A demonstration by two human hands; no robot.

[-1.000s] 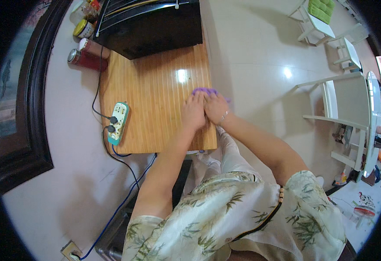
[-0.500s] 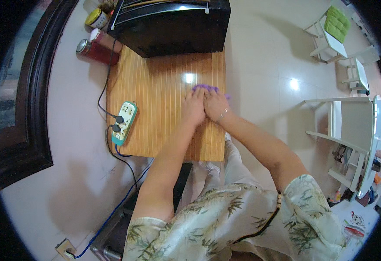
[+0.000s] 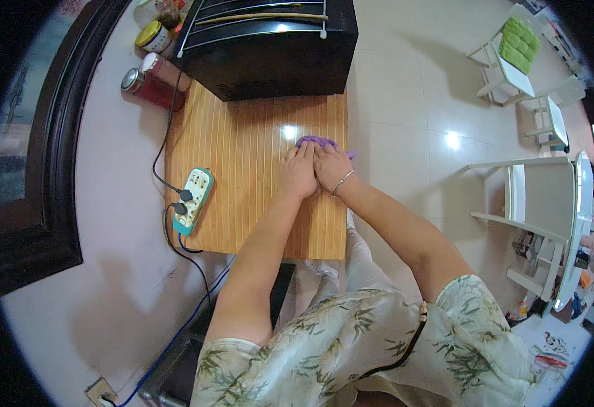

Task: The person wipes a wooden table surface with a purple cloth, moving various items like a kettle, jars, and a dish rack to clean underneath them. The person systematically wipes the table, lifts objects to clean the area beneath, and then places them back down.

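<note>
Side by side, both my hands press down on a crumpled purple cloth (image 3: pixel 319 141) on the wooden tabletop (image 3: pixel 249 197). My left hand (image 3: pixel 299 171) has its fingertips on the cloth's near left part, fingers close together. Against it lies my right hand (image 3: pixel 332 166), bent over the right part of the cloth, with a thin bangle (image 3: pixel 342 183) at the wrist. A bit of purple sticks out past the right hand, near the table's right edge. Under the palms the cloth is hidden.
A black oven-like appliance (image 3: pixel 283 64) with a metal rack on top stands at the table's far end. At left lies a green-white power strip (image 3: pixel 194 197) with two black plugs. Jars and a red flask (image 3: pixel 151 88) stand by the wall; white chairs (image 3: pixel 514 74) are at right.
Both hands and the cloth have slid slightly farther along the tabletop, toward the black appliance. The whole view has tipped a little, so the furniture sits lower in it.
</note>
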